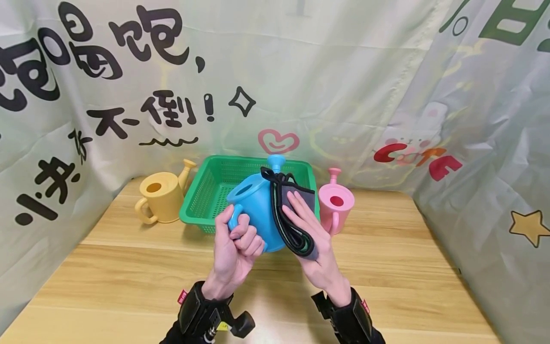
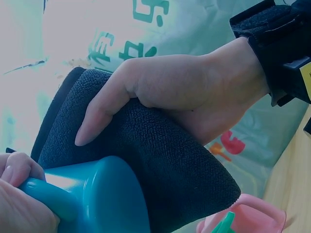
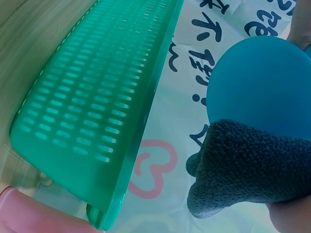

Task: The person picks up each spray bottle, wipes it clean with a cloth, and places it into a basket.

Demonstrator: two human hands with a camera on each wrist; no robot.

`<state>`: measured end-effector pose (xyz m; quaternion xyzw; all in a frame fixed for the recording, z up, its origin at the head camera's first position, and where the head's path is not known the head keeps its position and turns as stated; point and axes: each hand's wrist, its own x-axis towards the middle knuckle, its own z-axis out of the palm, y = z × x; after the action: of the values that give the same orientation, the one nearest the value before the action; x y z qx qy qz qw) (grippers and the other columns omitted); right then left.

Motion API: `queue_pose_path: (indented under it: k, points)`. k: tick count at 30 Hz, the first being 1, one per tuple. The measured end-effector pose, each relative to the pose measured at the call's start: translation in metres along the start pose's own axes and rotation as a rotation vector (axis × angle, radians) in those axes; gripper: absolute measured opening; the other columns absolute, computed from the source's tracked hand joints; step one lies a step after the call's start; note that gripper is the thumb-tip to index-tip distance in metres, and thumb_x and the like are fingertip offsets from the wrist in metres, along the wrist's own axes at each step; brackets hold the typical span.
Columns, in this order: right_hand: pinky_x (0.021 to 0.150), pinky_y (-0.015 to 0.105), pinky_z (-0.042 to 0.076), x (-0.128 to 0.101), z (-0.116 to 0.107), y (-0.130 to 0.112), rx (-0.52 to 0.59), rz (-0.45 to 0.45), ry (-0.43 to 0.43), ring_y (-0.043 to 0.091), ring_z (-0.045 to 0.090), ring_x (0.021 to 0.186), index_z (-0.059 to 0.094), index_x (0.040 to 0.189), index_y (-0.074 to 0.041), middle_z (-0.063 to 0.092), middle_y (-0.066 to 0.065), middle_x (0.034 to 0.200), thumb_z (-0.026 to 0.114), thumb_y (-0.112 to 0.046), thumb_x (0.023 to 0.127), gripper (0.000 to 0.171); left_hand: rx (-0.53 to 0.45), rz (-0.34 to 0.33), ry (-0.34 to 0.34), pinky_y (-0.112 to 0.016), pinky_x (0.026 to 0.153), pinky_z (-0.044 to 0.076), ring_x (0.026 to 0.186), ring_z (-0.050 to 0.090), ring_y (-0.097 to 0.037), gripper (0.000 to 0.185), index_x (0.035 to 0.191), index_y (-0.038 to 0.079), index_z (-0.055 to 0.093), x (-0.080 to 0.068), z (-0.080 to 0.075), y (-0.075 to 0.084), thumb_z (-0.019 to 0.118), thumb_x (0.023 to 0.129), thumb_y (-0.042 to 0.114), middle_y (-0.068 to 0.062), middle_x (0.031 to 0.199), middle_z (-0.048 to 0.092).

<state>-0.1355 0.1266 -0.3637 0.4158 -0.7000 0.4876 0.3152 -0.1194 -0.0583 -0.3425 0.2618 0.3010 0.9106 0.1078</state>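
Observation:
A blue watering can (image 1: 259, 210) is held up tilted in front of the green basket, its spout pointing away. My left hand (image 1: 236, 251) grips the can's handle with curled fingers. A folded dark grey cloth (image 1: 294, 231) with black edging lies against the can's right side. My right hand (image 1: 318, 248) holds that cloth, its fingers stretched over the outer face. In the left wrist view the right thumb (image 2: 99, 114) lies on the fuzzy cloth beside the can. The right wrist view shows the can's round base (image 3: 262, 87) above the cloth (image 3: 248, 170).
Behind the can stands a green perforated basket (image 1: 193, 220) on the wooden table (image 1: 142, 286). To its left is a yellow watering can (image 1: 165, 203), to its right a pink one (image 1: 343, 216). A printed curtain (image 1: 343, 81) encloses the table's back and sides.

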Motion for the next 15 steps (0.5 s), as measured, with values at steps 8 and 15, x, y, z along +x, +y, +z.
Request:
queue_pose_path:
  k: [8, 15]
  points:
    - [0.126, 0.038, 0.024, 0.0004, -0.0001, -0.0005, 0.001, -0.005, 0.005, 0.034, 0.033, 0.152, 0.053, 0.143, -0.002, 0.043, 0.016, 0.157, 0.054, 0.003, 0.088, 0.055, -0.017, -0.005, -0.001, -0.029, 0.047, 0.004, 0.045, 0.012, -0.01, 0.05, 0.067, 0.019, 0.022, 0.0005, 0.0003, -0.0002, 0.005, 0.109, 0.039, 0.007, 0.055, 0.018]
    - [0.126, 0.038, 0.024, -0.0002, -0.0004, -0.0007, 0.006, -0.008, 0.003, 0.034, 0.033, 0.152, 0.053, 0.142, -0.001, 0.043, 0.016, 0.157, 0.056, 0.002, 0.089, 0.054, -0.034, -0.009, 0.0, -0.028, 0.047, 0.003, 0.045, 0.011, -0.01, 0.049, 0.066, 0.019, 0.022, 0.0004, 0.0004, -0.0007, 0.007, 0.109, 0.039, 0.008, 0.055, 0.018]
